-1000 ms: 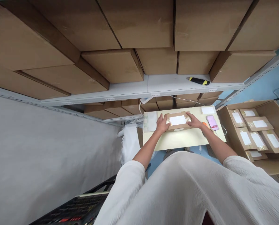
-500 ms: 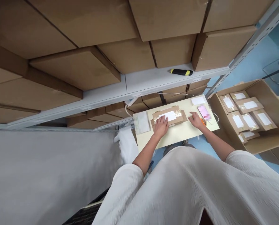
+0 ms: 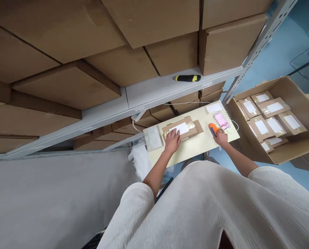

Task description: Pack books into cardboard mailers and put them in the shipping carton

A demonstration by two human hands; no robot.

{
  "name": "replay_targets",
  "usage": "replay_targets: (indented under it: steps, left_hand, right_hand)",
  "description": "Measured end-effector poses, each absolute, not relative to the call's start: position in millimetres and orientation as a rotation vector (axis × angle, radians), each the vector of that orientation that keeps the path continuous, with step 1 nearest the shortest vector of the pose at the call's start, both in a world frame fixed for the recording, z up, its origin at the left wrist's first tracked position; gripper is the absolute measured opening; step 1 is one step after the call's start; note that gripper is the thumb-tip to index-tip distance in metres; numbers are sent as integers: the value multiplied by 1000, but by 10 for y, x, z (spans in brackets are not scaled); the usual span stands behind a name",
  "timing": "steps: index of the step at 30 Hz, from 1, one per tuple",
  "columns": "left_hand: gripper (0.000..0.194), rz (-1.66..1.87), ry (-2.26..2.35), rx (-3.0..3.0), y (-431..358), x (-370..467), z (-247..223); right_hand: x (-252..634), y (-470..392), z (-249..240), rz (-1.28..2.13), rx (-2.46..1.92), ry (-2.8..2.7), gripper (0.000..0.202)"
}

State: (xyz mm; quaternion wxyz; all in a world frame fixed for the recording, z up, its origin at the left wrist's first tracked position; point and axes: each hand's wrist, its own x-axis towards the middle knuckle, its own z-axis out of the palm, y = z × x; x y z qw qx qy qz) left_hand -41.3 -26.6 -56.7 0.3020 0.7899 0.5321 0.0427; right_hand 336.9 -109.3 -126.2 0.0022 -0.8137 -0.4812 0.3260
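On the pale yellow table (image 3: 193, 150) lies a flat cardboard box (image 3: 192, 121) with clear tape and a white label (image 3: 182, 128). My left hand (image 3: 172, 141) rests on the box's near left part, fingers spread over the label's edge. To the right of the box, my right hand (image 3: 221, 138) is closed round an orange tape dispenser (image 3: 213, 129), which is held just over the table. A pink item (image 3: 222, 121), partly blurred out, lies just beyond that hand.
White papers (image 3: 214, 107) lie at the table's far right, a clear-covered stack (image 3: 154, 137) at its left end. Right of the table stands a large open carton (image 3: 281, 157) of labelled boxes. A shelf (image 3: 154, 90) carries big cartons and a black-yellow utility knife (image 3: 187, 78).
My right hand has taken hold of the orange tape dispenser, which was lying under it, and lifted it. My left hand stays on the box. The view has shifted slightly.
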Motion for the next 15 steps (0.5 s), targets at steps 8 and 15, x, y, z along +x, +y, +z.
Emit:
replay_targets:
  steps: [8, 15]
  left_hand:
    - [63, 101, 1420, 2135, -269, -416, -571]
    - [62, 237, 1399, 2071, -287, -394, -568]
  right_hand:
    - [3421, -1010, -995, 938, -2459, -1547, 29]
    - [3243, -337, -244, 1100, -1922, -1527, 31]
